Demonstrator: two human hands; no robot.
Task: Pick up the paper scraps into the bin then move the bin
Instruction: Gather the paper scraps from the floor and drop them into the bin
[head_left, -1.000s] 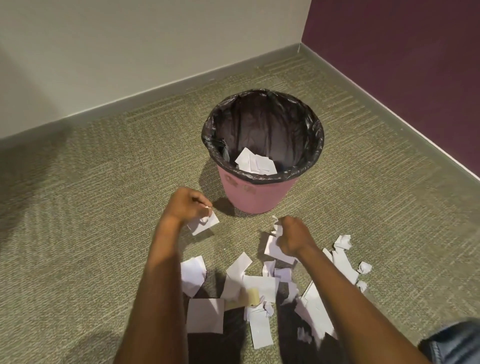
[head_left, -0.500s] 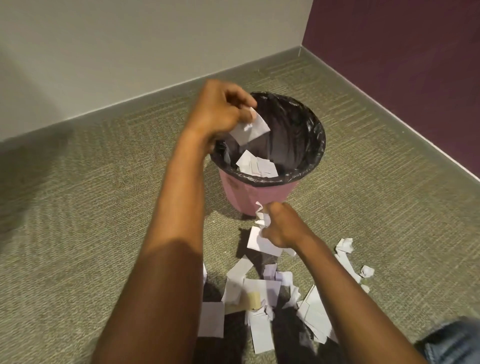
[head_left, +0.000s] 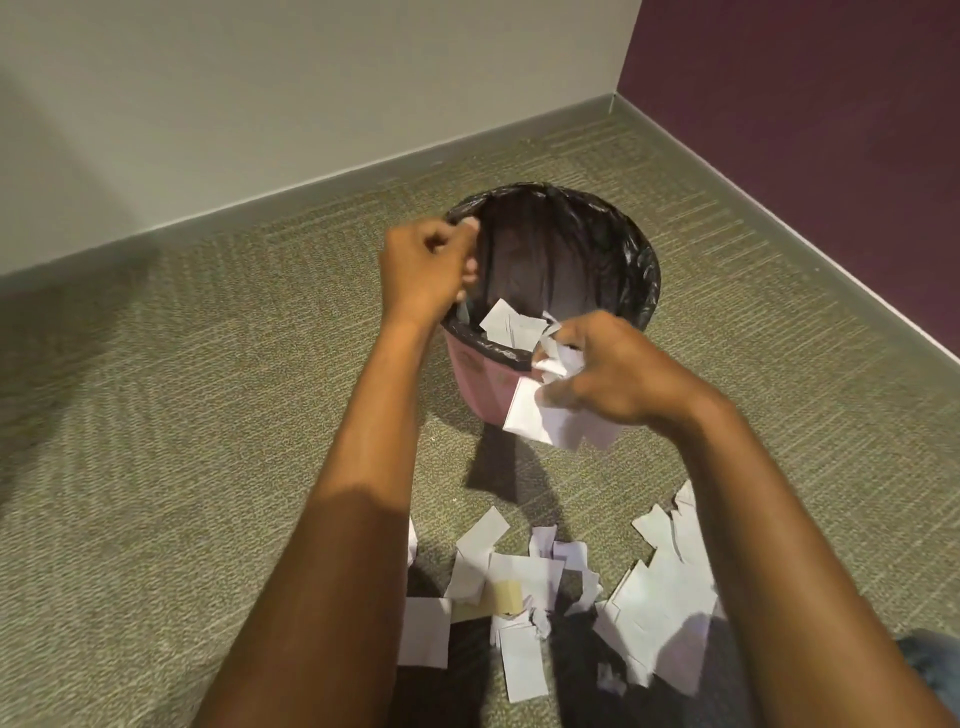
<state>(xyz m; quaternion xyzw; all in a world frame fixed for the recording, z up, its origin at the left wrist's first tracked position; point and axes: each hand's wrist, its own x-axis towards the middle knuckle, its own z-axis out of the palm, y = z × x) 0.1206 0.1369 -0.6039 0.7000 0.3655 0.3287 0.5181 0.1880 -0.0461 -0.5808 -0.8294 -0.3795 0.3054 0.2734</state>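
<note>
A pink bin (head_left: 475, 382) with a black liner (head_left: 631, 249) stands on the carpet near the room corner. Inside it lie a few white paper scraps (head_left: 511, 325). My left hand (head_left: 426, 270) hovers over the bin's left rim with its fingers curled, and I see no paper in it. At the bin's front rim my right hand (head_left: 618, 371) clutches a bunch of white scraps (head_left: 548, 423). Several more scraps (head_left: 524, 577) lie scattered on the floor in front of the bin, between my forearms.
Green-grey carpet (head_left: 182, 441) covers the floor. A beige wall (head_left: 260, 104) and a purple wall (head_left: 831, 130) meet in a corner behind the bin. A tan piece (head_left: 506, 597) lies among the floor scraps. My jeans-clad knee (head_left: 930, 670) shows at bottom right.
My left hand carried a scrap from the floor to the bin and no longer shows it. My right hand lifted its scraps off the floor to the bin's front rim.
</note>
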